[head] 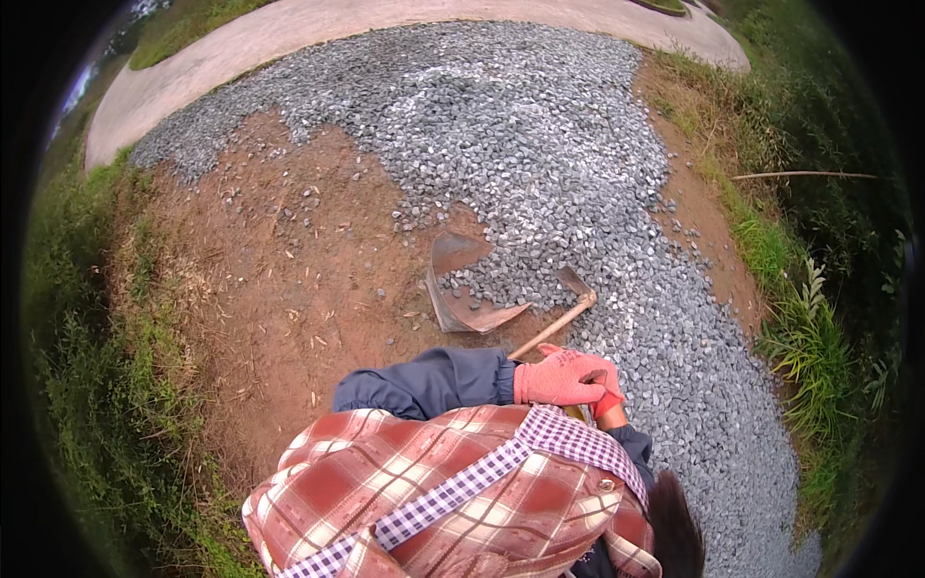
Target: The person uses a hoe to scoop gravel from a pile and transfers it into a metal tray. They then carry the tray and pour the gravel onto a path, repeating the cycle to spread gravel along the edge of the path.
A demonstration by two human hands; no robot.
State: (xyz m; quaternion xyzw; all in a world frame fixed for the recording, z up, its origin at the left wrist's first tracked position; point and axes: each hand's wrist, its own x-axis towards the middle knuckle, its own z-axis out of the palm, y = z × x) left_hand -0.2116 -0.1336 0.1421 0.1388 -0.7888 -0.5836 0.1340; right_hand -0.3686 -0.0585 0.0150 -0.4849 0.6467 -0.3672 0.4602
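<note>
My left hand (556, 378), in a coral-pink work glove, lies across my right hand (611, 390) in front of my chest. The right hand wears a matching glove, with bare wrist below its cuff. The left fingers are curled against the right glove; whether they grip it is unclear. A hoe (553, 329) with a wooden handle slants just above the hands, its metal blade over the gravel, its lower handle hidden behind my left sleeve. No hand is plainly around it. Beyond, a worn curved metal scoop or pan (462, 307) lies on the soil, gravel in its mouth.
Grey crushed stone (520, 144) spreads from the far side down the right. Reddish bare soil (289, 289) lies left. A pale paved road (289, 36) curves beyond. Grass and bushes (816, 347) border the right, with more plants at left.
</note>
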